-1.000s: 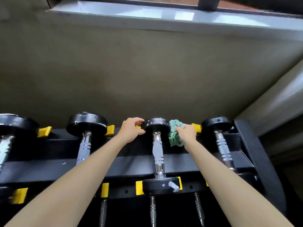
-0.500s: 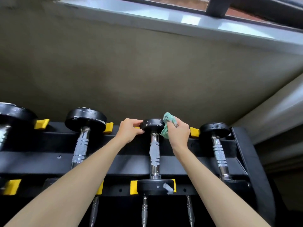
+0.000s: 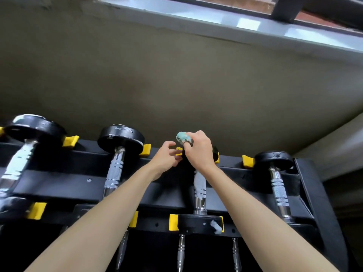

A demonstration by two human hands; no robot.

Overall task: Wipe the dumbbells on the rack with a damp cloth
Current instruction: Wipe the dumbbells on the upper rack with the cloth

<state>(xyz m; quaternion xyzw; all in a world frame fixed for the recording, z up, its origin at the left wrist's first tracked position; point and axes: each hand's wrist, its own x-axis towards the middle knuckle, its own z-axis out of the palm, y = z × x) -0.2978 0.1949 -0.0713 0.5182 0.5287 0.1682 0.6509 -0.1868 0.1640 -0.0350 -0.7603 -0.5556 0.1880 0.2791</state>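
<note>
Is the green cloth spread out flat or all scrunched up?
Scrunched up. The cloth is a small bunched wad gripped in the right hand, with only a rounded lump poking out of the top of the grip.

A plain beige wall (image 3: 176,85) stands at the rear. A grey window ledge (image 3: 216,18) runs along its top edge. A dark window bar (image 3: 284,6) crosses above the ledge.

Both arms are stretching toward twelve o'clock, right hand (image 3: 198,153) pinching the cloth (image 3: 181,137), left hand (image 3: 165,158) hovering loose-fingered at its nine o'clock.
</note>
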